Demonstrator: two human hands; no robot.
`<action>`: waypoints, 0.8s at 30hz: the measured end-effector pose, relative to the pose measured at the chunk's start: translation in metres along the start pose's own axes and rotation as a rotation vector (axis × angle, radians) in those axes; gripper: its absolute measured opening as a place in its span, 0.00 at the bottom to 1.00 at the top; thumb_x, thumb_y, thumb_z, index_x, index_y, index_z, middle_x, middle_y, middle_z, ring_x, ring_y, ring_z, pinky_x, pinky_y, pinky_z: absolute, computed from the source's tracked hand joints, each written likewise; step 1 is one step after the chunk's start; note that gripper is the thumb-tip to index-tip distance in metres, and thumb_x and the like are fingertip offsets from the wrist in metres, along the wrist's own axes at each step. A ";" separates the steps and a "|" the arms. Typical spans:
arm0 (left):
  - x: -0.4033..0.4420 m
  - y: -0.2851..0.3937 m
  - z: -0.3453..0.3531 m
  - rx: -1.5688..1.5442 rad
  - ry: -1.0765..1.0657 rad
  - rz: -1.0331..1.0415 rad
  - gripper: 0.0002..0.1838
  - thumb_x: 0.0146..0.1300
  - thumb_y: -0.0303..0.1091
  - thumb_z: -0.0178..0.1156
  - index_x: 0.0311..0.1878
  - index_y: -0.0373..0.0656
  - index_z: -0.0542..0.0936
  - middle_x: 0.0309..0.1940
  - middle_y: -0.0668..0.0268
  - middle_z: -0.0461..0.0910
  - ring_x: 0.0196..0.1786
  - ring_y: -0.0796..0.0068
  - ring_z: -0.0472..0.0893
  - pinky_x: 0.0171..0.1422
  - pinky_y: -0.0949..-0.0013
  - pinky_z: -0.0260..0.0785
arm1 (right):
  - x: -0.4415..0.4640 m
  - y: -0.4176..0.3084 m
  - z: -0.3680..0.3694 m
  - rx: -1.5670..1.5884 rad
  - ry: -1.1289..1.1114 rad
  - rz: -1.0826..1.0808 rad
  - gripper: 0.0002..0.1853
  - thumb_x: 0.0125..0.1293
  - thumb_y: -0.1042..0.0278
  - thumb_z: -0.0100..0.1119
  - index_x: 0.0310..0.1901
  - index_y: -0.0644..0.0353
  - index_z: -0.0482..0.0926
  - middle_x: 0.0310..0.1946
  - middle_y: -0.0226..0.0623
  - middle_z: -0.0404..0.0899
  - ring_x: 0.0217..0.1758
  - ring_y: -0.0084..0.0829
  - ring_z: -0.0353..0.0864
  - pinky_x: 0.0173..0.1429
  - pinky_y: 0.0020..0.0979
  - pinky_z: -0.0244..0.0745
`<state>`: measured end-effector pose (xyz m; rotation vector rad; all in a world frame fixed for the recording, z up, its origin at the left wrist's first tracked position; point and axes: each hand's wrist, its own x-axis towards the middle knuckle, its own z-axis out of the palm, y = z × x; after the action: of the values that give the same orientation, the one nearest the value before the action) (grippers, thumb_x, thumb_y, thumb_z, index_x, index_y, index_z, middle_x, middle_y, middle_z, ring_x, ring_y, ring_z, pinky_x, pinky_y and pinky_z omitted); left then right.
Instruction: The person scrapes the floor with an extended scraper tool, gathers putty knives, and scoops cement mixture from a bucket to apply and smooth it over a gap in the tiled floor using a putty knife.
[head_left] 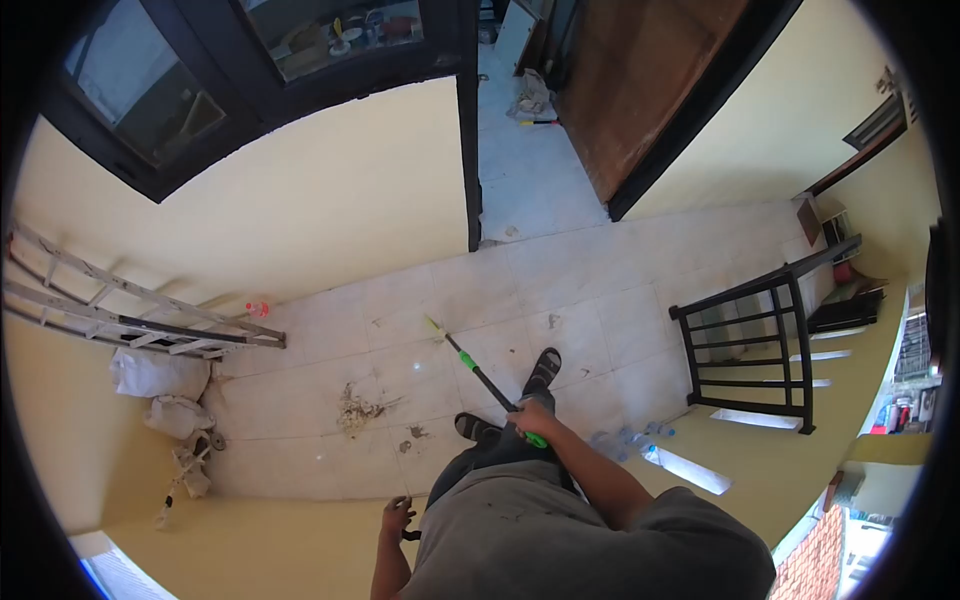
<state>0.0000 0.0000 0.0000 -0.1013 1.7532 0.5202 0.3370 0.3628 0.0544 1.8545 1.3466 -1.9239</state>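
Note:
My right hand (533,414) is wrapped round the upper part of a long black pole with green fittings (490,385). The pole slants away to the floor, ending in a narrow pale-yellow head whose kind I cannot make out. Low on the left of my body, my left hand (397,516) hangs with loosely bent fingers apart, and nothing shows in its grasp. A small black curved piece (411,535) shows beside it. On the tiled floor (480,300), a patch of pale and brown debris (358,410) lies left of my feet, with a smaller dark patch (411,436) nearer.
Against the left wall lies an aluminium ladder (150,333), with white sacks (165,375) beside it. A black metal railing gate (745,345) stands right. Plastic bottles (640,438) sit by the right wall. A brown door (640,80) stands open ahead.

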 end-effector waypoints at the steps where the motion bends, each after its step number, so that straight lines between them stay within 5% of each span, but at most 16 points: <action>1: 0.007 0.013 0.012 -0.006 0.017 0.049 0.29 0.75 0.47 0.69 0.73 0.44 0.78 0.58 0.55 0.86 0.52 0.61 0.90 0.54 0.58 0.79 | 0.001 0.003 -0.025 0.090 0.006 -0.028 0.21 0.74 0.62 0.68 0.60 0.68 0.83 0.27 0.42 0.84 0.22 0.32 0.83 0.26 0.36 0.79; 4: -0.035 0.024 -0.003 0.006 0.096 0.057 0.28 0.77 0.46 0.66 0.73 0.42 0.77 0.58 0.56 0.86 0.53 0.61 0.90 0.55 0.57 0.78 | -0.029 0.031 -0.066 0.222 0.066 0.000 0.21 0.74 0.59 0.67 0.53 0.72 0.85 0.28 0.42 0.85 0.22 0.32 0.83 0.27 0.37 0.80; 8: -0.012 0.035 0.018 0.008 0.090 0.054 0.27 0.78 0.47 0.63 0.73 0.42 0.77 0.60 0.57 0.85 0.55 0.60 0.89 0.56 0.58 0.77 | -0.026 0.084 -0.172 -0.370 0.336 0.238 0.22 0.76 0.57 0.60 0.56 0.73 0.80 0.32 0.55 0.88 0.27 0.46 0.90 0.31 0.44 0.86; 10: -0.003 0.044 0.018 0.021 0.092 0.051 0.27 0.79 0.47 0.63 0.73 0.43 0.77 0.60 0.58 0.85 0.55 0.60 0.89 0.57 0.58 0.77 | -0.053 0.067 -0.203 -0.262 0.444 0.201 0.22 0.76 0.58 0.62 0.47 0.76 0.80 0.26 0.54 0.87 0.24 0.44 0.88 0.27 0.45 0.84; 15: -0.001 0.056 0.049 0.061 0.051 -0.014 0.24 0.78 0.48 0.64 0.69 0.46 0.80 0.56 0.61 0.85 0.50 0.62 0.88 0.54 0.55 0.77 | -0.061 0.088 -0.276 -0.043 0.567 0.195 0.20 0.75 0.59 0.68 0.43 0.76 0.81 0.23 0.47 0.84 0.21 0.38 0.85 0.22 0.43 0.78; 21: -0.004 0.130 0.095 0.126 0.180 -0.055 0.21 0.77 0.48 0.64 0.66 0.48 0.80 0.51 0.62 0.85 0.47 0.62 0.88 0.53 0.54 0.77 | 0.016 0.049 -0.404 -0.037 0.650 0.168 0.17 0.72 0.63 0.69 0.46 0.74 0.82 0.24 0.49 0.85 0.23 0.41 0.88 0.26 0.45 0.83; 24: -0.027 0.201 0.154 0.024 0.256 0.018 0.21 0.77 0.46 0.65 0.66 0.48 0.80 0.53 0.60 0.86 0.49 0.62 0.89 0.53 0.55 0.76 | 0.138 0.045 -0.480 -0.228 0.718 0.168 0.13 0.62 0.74 0.69 0.42 0.76 0.83 0.28 0.56 0.88 0.32 0.54 0.93 0.36 0.48 0.89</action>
<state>0.0775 0.2352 0.0594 -0.1401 2.0114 0.5168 0.6841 0.7201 -0.0058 2.5400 1.4231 -0.9902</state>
